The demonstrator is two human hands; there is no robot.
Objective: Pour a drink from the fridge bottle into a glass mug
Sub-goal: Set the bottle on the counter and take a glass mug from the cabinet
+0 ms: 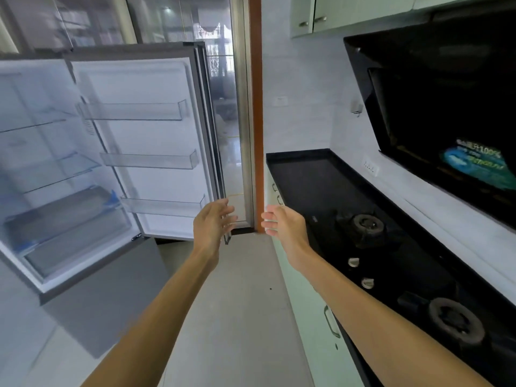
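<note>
Bare arms and bare hands, seen from the person's own head.
The left hand (213, 219) and right hand (282, 223) are uncovered, as are the long, slender left forearm (164, 291) and right forearm (363, 297) down to the view's lower edge (the left fingers (227, 212) are blurred, so fine detail is lost).

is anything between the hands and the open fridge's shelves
Nothing visible does. The fridge door is swung wide open, and the left hand and right hand are empty, near its outer edge. No bottle shows on the shelves or door racks in view.
</note>
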